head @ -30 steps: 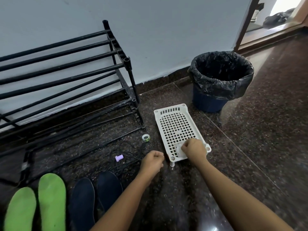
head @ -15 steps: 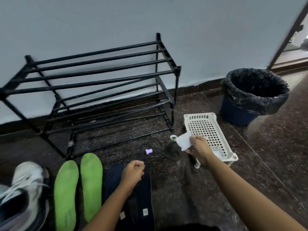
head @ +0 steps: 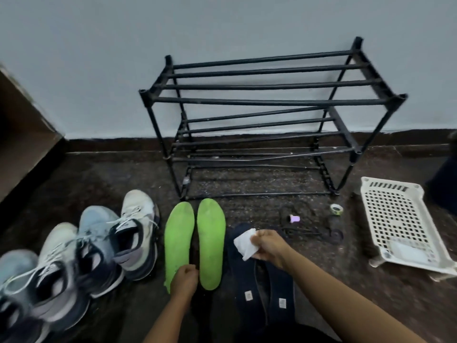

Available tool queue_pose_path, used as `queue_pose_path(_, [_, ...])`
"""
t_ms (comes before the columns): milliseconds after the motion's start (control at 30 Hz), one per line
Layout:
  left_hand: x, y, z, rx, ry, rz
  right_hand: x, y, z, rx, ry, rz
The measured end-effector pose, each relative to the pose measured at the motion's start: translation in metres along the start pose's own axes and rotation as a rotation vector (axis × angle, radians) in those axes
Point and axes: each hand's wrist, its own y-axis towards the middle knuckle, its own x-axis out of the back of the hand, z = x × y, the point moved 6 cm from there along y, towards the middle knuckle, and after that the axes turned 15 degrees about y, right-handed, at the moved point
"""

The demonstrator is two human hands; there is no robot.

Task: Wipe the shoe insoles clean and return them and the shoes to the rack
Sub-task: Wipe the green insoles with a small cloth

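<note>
Now, wiping not yet begun. Left hand (head: 184, 278): fingers curled down over the heel end of the first green insole (head: 179, 233), apparently gripping it; the toe end runs away from the fingertips toward the rack (head: 259, 101). The second green insole (head: 212, 238) lies flat on the floor just beside these fingers, on the side toward the right hand (head: 270, 246). Right hand: thumb and fingertips pinch a crumpled white wipe (head: 244, 243), which juts out past the fingertips above the toe ends of the dark insoles (head: 262, 293); those lie under the right wrist. The shoes (head: 99, 248) stand in a row on the far side of the left fingers, away from the right hand. A white perforated tray (head: 400, 226) sits well apart from the right fingers, on their outer side.

Handling, as judged: each insole is probably light, thin and flexible, so it would droop if lifted by the heel alone. A hold at the heel or arch, with the sole kept flat against the floor or palm, should let the wipe press along its length. The wipe is limp and needs only a pinch.
</note>
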Motion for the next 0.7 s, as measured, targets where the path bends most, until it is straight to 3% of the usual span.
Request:
queue_pose_path(167, [-0.001, 0.003, -0.004, -0.057, 0.0, 0.094, -0.033, 0.027, -0.045, -0.076, -0.099, -0.025])
queue_pose_path(500, [-0.039, 0.08, 0.017, -0.075, -0.068, 0.23, -0.068, 0.052, -0.061, 0.003, -0.558, 0.006])
queue_pose_path(600, [-0.024, 0.05, -0.008, -0.151, -0.026, 0.231, -0.071, 0.052, -0.062, 0.052, -0.638, -0.031])
queue_pose_path(700, [-0.006, 0.008, -0.04, -0.187, -0.13, 0.232, -0.071, 0.043, -0.055, 0.157, -0.685, -0.097])
